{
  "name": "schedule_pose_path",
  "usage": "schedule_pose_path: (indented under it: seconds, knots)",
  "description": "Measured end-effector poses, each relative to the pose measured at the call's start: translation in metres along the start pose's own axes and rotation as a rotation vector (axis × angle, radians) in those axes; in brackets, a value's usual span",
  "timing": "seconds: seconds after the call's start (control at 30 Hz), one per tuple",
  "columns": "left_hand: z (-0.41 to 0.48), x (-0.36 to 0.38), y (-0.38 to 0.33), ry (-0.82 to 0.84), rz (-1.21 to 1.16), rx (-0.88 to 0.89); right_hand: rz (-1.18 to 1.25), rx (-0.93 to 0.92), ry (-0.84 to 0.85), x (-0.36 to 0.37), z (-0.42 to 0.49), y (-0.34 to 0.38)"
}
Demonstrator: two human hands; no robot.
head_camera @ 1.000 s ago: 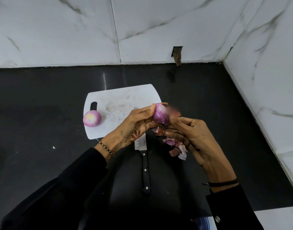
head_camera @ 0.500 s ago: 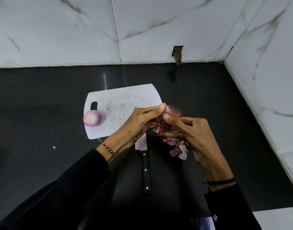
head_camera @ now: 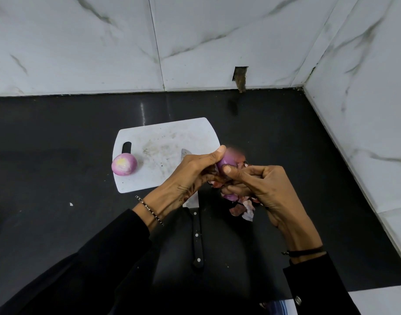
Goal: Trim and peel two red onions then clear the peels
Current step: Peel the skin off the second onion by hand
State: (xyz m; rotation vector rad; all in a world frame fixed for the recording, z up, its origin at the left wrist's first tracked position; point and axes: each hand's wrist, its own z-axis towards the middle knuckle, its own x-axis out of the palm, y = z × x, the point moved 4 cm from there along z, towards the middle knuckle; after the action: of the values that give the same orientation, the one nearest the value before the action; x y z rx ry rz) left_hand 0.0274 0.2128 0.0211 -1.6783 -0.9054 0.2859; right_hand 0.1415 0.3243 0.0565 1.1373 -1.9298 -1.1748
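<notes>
Above the right edge of the white cutting board, both hands meet around a red onion. The left hand grips it from the left with curled fingers, thumb on top; the right hand pinches its near side between thumb and curled fingers. Part of this onion is blurred, so how much skin it has I cannot tell. The second onion, peeled, sits on the board at the left edge, just beside the handle slot, well apart from the hands. A knife lies under the left hand: its blade crosses the near edge of the board, its black handle rests on the dark counter and points to the person. Loose peels make a small heap on the counter, just right of the blade, off the board. The counter runs wide to the left of the board and behind it, up to the marble wall at the back and right.
</notes>
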Motion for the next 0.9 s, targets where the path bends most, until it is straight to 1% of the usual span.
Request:
schedule_pose_path:
  seconds: [0.2, 0.3, 0.37, 0.5, 0.6, 0.73, 0.9]
  knots:
    - [-0.004, 0.002, -0.002, -0.008, -0.090, -0.049, 0.025, -0.033, 0.033, -0.002, 0.000, -0.003]
    - [-0.007, 0.002, -0.004, -0.037, -0.152, -0.077, 0.013, -0.027, 0.034, -0.002, -0.002, -0.008]
    - [-0.007, 0.003, -0.006, -0.040, -0.155, -0.088, 0.012, -0.030, 0.029, -0.002, -0.003, -0.011]
    - [-0.007, 0.002, -0.007, -0.051, -0.117, -0.108, 0.028, -0.039, 0.017, -0.004, -0.005, -0.011]
    - [-0.007, 0.003, -0.009, -0.064, -0.080, -0.129, 0.040, -0.029, 0.055, -0.005, -0.004, -0.011]
    - [-0.006, 0.003, -0.013, -0.088, 0.020, -0.136, 0.035, -0.030, 0.079, -0.004, -0.003, -0.011]
    - [-0.008, 0.003, -0.020, -0.123, 0.197, -0.106, 0.028, 0.000, 0.033, 0.003, 0.001, -0.010]
